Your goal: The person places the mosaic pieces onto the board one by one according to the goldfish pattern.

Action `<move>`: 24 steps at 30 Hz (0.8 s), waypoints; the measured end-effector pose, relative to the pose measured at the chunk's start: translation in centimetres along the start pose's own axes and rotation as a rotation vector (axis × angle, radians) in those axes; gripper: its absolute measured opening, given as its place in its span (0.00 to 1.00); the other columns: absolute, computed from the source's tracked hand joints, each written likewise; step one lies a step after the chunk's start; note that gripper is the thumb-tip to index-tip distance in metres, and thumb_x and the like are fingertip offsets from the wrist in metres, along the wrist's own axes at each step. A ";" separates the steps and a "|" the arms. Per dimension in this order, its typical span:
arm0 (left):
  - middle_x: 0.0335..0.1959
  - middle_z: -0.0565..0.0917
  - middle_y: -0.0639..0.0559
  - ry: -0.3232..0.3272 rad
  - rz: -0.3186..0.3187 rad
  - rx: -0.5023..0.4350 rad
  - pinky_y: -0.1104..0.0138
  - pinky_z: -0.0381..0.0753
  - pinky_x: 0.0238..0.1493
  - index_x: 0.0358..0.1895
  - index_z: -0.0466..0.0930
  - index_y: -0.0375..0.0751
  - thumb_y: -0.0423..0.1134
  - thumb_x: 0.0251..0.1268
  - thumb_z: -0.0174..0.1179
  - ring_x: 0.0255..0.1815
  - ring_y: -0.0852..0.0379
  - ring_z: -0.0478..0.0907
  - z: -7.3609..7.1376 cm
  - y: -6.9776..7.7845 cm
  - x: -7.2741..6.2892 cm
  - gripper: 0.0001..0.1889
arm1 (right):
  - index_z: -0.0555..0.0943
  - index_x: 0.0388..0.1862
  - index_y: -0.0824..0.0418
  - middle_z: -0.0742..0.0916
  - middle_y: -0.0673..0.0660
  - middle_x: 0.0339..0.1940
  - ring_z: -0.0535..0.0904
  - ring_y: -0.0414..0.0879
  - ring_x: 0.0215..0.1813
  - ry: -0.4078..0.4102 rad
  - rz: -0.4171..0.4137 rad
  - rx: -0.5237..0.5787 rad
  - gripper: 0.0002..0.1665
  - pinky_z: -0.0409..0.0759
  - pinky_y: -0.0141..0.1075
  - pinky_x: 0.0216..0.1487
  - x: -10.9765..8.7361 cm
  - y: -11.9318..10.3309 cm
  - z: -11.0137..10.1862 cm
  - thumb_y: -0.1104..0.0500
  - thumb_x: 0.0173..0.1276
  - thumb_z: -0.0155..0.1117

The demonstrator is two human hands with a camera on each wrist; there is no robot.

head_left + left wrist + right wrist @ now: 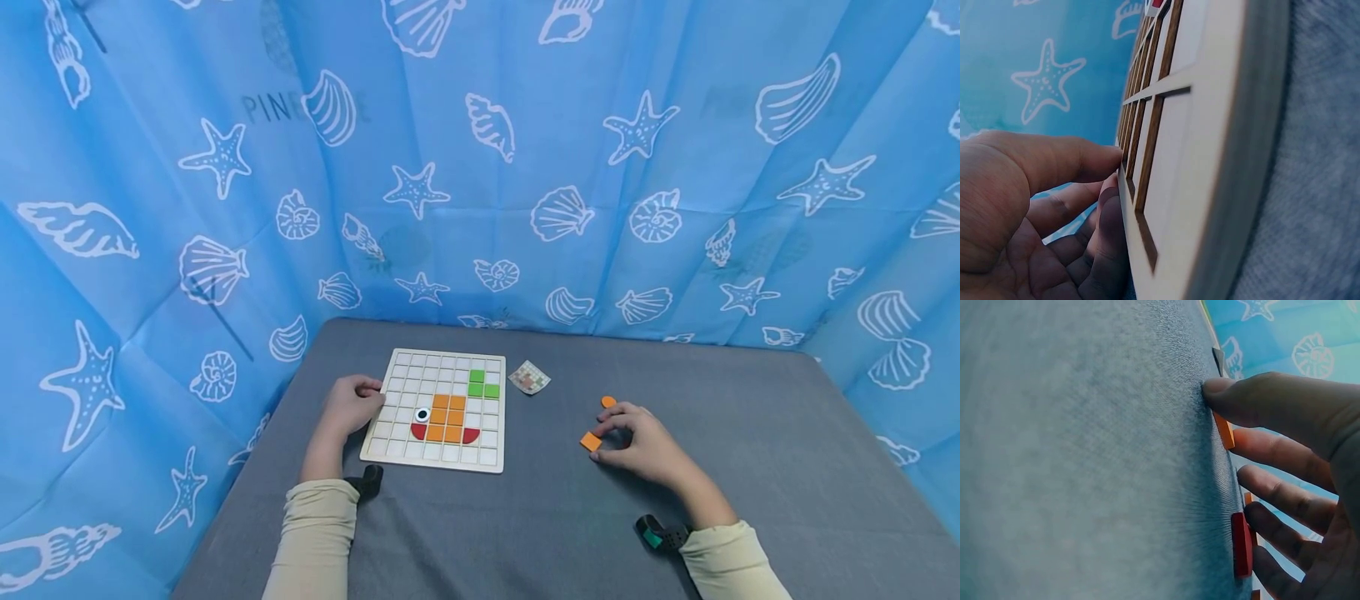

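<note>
The right hand [643, 444] is pinching an orange square [589, 442] between thumb and index finger, the other fingers spreading loosely. The square is lying low at the bench [547, 517], well right of the board [499, 463]; being square, it is showing no clear long axis, and its sides are running slantwise, a corner pointing roughly toward the person. An orange disc [608, 402] is lying just beyond the hand. In the right wrist view, a red piece [1242, 545] is lying beside the lower fingers, its long axis running up and down that view.

The left hand [352, 404] is holding the board's left edge in a narrow grip. The board is lying flat, its near edge running crosswise before the person. On it, an orange block [447, 417] is standing two squares wide and three deep, its long axis pointing away from the person. Red corners [471, 436] are flanking its near row, curving outward. An eye [422, 414] is sitting left of its middle row. Green squares [476, 389] are forming an L farther back. A card [529, 377] is lying right of the board, turned diamond-wise.
</note>
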State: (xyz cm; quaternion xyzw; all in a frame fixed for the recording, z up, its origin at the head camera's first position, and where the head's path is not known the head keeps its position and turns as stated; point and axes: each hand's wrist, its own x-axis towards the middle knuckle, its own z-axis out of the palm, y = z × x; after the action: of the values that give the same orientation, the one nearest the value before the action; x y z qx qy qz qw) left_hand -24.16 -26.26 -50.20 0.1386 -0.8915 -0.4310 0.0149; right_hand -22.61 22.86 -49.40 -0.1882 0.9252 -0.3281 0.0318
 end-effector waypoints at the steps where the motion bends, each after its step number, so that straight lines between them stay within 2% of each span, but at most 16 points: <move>1: 0.41 0.84 0.43 0.000 -0.001 0.001 0.61 0.76 0.42 0.54 0.87 0.35 0.37 0.69 0.62 0.41 0.49 0.80 0.0 0.0 0.0 0.15 | 0.91 0.40 0.51 0.86 0.56 0.58 0.78 0.60 0.64 0.000 0.000 0.000 0.12 0.77 0.59 0.61 0.0 0.0 0.0 0.52 0.59 0.85; 17: 0.41 0.83 0.43 -0.004 0.006 -0.008 0.60 0.75 0.42 0.54 0.87 0.36 0.37 0.69 0.61 0.40 0.49 0.79 0.0 -0.2 0.2 0.15 | 0.91 0.43 0.53 0.87 0.59 0.57 0.77 0.63 0.65 -0.020 -0.013 0.024 0.11 0.77 0.64 0.63 0.3 -0.1 0.0 0.55 0.63 0.81; 24: 0.41 0.83 0.43 -0.012 0.003 -0.027 0.60 0.76 0.43 0.55 0.87 0.34 0.37 0.69 0.62 0.40 0.48 0.79 0.0 -0.1 0.1 0.15 | 0.91 0.45 0.52 0.87 0.58 0.58 0.81 0.61 0.64 -0.027 -0.049 0.039 0.12 0.80 0.60 0.61 1.0 -0.8 0.4 0.55 0.64 0.80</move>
State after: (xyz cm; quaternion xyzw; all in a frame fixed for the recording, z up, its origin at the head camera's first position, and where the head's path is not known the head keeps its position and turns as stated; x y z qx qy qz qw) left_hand -24.19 -26.33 -50.32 0.1343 -0.8860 -0.4436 0.0119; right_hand -23.19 21.69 -49.14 -0.2146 0.9132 -0.3443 0.0397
